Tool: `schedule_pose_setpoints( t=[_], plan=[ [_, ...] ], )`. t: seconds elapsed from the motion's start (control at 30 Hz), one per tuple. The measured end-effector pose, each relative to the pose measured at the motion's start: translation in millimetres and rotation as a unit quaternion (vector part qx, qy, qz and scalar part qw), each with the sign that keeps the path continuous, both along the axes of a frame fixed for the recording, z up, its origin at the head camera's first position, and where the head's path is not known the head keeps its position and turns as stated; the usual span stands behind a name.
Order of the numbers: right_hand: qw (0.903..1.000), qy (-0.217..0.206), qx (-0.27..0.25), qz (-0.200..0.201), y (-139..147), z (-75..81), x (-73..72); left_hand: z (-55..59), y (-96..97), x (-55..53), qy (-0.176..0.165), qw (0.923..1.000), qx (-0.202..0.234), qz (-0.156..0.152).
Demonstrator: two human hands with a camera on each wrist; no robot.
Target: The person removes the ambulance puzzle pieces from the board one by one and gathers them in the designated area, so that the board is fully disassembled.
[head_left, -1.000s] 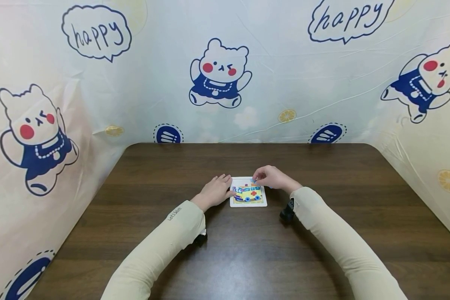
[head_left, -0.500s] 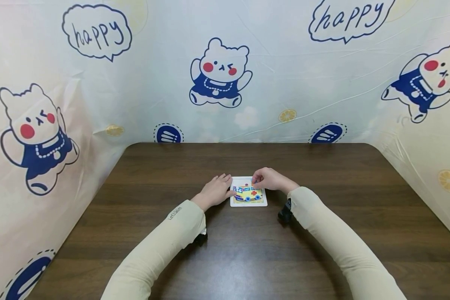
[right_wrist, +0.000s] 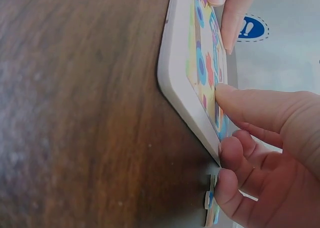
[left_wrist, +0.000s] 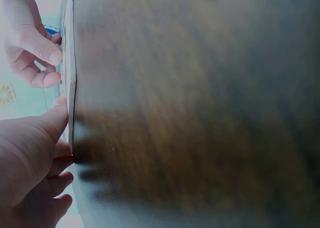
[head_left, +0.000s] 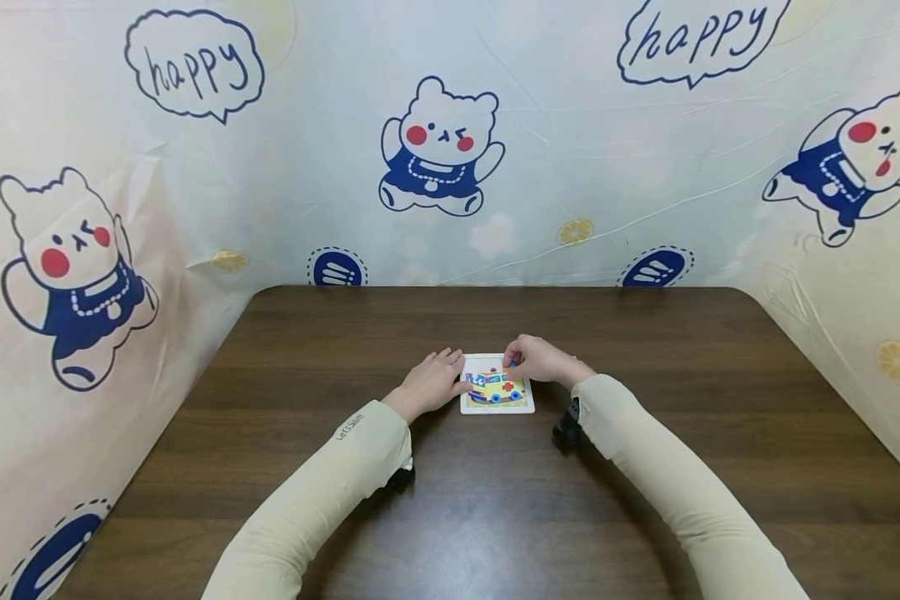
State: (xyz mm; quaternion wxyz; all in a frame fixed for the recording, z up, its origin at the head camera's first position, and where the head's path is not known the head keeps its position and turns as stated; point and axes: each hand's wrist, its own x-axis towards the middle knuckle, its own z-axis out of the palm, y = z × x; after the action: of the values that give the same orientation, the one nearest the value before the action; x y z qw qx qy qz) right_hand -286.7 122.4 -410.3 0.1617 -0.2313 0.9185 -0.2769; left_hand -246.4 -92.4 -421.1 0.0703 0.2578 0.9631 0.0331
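A white-framed jigsaw puzzle lies flat on the table, its picture a yellow ambulance with blue wheels and a red cross. My left hand rests along the frame's left edge, fingers extended and thumb over the near-left part of the picture. At the upper right of the picture, my right hand pinches a small puzzle piece with some blue on it; the fingers hide most of it. In the right wrist view, the thumb touches the picture and the other fingers curl beside the frame's edge.
One or more loose puzzle pieces lie on the table just right of the frame, under the right hand. The brown wooden table reaches back to a printed cloth. A black wrist camera hangs under the right cuff.
My right hand has shifted slightly left and inward over the picture's upper right, with the puzzle piece. The left hand and the frame have stayed put.
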Motion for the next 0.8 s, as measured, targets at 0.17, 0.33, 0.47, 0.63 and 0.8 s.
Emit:
schedule_pose_setpoints(
  t=[0.17,0.33,0.47,0.63,0.8],
  plan=[
    [0.9999,0.013,-0.004,0.003,0.9,-1.2,0.2,-0.1,0.1,0.1,-0.001,1.0,0.005,0.0],
    [0.9996,0.028,-0.001,0.009,0.2,-4.2,-0.8,0.0,-0.4,0.9,0.002,0.9999,0.011,-0.001],
    [0.9993,0.035,0.0,0.013,-0.8,-4.8,-1.1,-1.0,-0.7,0.8,0.007,0.9999,0.014,0.001],
    [0.9996,0.029,0.001,0.0,-1.5,-3.1,0.5,-1.5,-0.5,0.6,0.003,0.9999,0.013,0.003],
    [0.9993,0.035,0.008,0.009,-0.1,-1.7,1.5,-1.0,-0.2,0.6,0.003,0.9999,0.011,0.003]
  ],
)
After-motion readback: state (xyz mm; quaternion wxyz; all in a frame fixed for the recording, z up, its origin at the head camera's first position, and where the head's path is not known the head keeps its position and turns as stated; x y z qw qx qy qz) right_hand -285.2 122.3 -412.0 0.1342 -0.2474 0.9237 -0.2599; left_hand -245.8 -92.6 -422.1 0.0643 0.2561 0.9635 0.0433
